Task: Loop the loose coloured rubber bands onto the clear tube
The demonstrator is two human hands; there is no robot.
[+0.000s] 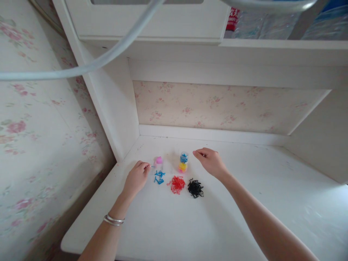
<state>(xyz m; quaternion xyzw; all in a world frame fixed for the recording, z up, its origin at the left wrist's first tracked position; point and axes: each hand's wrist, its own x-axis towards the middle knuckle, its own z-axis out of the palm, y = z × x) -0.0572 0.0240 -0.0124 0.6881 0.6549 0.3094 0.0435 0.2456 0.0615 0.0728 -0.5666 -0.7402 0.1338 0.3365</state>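
Observation:
My left hand, its fingers pinched together, is just left of a small heap of blue rubber bands. A thin bluish bit, which looks like one such band, pokes out from its fingertips. My right hand is closed in a pinch to the right of a clear jar; whatever its fingers hold is hidden. Inside the upright jar lie layers of blue, yellow and pink bands. A pink lid-like piece tops a clear container behind the blue heap. Red rubber bands and black rubber bands form two piles nearer me.
The white desk has a raised back edge and side panels. Overhead, a white cabinet and a shelf with plastic-wrapped items project forward. A pale curved cable or tube crosses the upper left, near the flowered wall.

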